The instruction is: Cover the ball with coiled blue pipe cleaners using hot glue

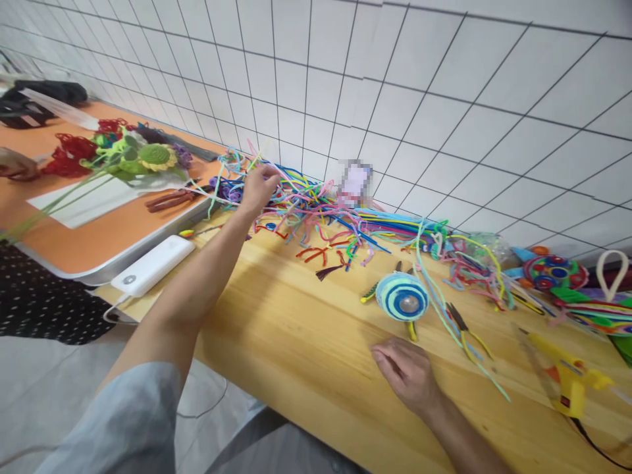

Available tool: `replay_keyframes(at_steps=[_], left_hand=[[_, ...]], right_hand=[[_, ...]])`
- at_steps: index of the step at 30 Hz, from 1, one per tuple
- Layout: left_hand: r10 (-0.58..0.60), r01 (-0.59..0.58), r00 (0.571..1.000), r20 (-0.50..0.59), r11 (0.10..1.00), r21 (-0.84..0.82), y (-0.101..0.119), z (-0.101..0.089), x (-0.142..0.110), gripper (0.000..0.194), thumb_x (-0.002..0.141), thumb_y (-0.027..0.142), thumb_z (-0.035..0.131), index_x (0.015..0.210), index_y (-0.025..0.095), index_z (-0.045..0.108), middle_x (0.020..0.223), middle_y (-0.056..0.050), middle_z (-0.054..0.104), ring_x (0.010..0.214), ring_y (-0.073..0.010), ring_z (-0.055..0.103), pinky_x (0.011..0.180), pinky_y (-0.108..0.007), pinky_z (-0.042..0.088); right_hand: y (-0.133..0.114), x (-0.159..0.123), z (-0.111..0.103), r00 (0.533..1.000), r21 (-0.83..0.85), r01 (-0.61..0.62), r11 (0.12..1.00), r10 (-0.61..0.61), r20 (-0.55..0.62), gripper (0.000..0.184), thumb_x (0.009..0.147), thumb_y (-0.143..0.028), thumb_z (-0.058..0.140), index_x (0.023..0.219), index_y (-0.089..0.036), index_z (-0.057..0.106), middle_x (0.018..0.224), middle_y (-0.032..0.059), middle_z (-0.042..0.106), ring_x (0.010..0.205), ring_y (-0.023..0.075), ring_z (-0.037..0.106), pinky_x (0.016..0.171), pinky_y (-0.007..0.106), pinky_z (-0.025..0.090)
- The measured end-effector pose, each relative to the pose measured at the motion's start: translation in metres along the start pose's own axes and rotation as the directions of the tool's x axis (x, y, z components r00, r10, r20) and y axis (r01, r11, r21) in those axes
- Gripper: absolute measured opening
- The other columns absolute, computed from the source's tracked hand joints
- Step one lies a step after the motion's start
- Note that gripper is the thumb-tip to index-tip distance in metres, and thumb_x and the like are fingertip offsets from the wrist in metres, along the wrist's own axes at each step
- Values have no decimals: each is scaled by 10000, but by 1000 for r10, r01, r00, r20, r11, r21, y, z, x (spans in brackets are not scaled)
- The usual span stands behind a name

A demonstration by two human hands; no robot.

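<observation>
My left hand (pixel 257 189) reaches far out to the pile of coloured pipe cleaners (pixel 316 204) by the tiled wall, its fingers closed among the strands; which strand it grips I cannot make out. My right hand (pixel 407 372) lies flat on the wooden table (pixel 296 342), fingers loosely together and holding nothing. Just beyond it sits a round blue-and-white coiled pipe-cleaner piece (pixel 402 297) with a shiny centre.
A yellow glue gun (pixel 567 382) lies at the right, pliers (pixel 461 322) beside the coil. A white power bank (pixel 152 264) sits at the table's left end. On the orange table (pixel 99 230) lie crocheted flowers (pixel 143 158), red pliers (pixel 170 199) and another person's hand (pixel 17 164).
</observation>
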State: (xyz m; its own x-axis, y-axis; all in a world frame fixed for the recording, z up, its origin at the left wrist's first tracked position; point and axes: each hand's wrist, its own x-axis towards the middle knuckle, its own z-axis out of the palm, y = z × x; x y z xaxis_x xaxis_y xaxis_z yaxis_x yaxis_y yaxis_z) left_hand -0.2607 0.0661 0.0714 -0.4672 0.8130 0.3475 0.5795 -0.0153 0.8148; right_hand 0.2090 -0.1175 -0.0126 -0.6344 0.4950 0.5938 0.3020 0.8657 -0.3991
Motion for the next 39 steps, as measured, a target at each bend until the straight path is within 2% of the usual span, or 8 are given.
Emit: replay_keyframes(at_steps=[7,11,15,22,27,31,35,39], left_hand=[[3,38,997,-81,866,499,-40,-45,9,288,785,337,753,1006,155,790,1273,-204,747,1392,-478,542,1190,-573,388],[-173,76,978,117,816,573,-54,-55,9,248,676,421,857,718,206,741,858,-128,777,995,-404,716,908,-448,513],[-145,87,985,93,885,457,-51,-60,8,283,691,444,843,619,223,683,602,-43,645,755,-281,663,720,-353,452],[6,-10,995,-100,999,-34,-11,-64,16,341,943,437,666,715,193,598,580,24,536,558,-111,444,577,-268,377],[41,-81,989,-143,955,-284,18,-60,23,361,1028,509,609,811,221,617,607,33,495,526,-102,400,513,-254,359],[41,-123,988,-149,792,-597,37,-48,21,428,873,602,792,720,236,631,559,46,457,477,-88,348,456,-256,296],[147,-263,963,-226,697,-667,54,-28,21,474,829,655,817,718,237,622,560,52,475,469,-88,376,443,-263,299],[224,-299,954,-199,741,-601,60,9,14,395,975,574,677,782,230,643,619,32,534,525,-104,455,531,-275,405]], right_hand=[[2,-2,1,1000,5,-12,1000,12,11,155,1019,-82,626,1005,-223,688,748,-16,735,643,124,701,641,254,529],[3,-3,1,1000,-3,-21,1000,21,15,152,1023,-85,624,1008,-223,686,752,-16,736,644,124,695,649,256,527],[3,-1,1,1000,3,-21,1000,21,13,165,1024,-82,616,1001,-227,692,745,-15,738,640,128,699,643,258,523],[4,-3,1,999,1,-30,1000,30,19,159,1028,-89,617,1024,-233,684,763,-15,748,651,124,709,659,255,536],[2,-1,-1,999,-13,-23,1000,24,30,157,1040,-94,599,1021,-233,671,749,-17,732,644,122,699,647,250,529],[1,0,-1,999,-22,-23,999,23,31,152,1046,-102,597,1026,-233,673,752,-16,734,642,122,700,653,252,534],[2,0,-1,999,-20,-29,999,30,21,154,1041,-105,603,1006,-236,678,747,-16,740,635,126,701,641,255,532],[3,0,-1,999,-9,-30,1000,30,31,160,1040,-108,600,1010,-236,692,759,-11,756,646,131,719,652,260,546]])
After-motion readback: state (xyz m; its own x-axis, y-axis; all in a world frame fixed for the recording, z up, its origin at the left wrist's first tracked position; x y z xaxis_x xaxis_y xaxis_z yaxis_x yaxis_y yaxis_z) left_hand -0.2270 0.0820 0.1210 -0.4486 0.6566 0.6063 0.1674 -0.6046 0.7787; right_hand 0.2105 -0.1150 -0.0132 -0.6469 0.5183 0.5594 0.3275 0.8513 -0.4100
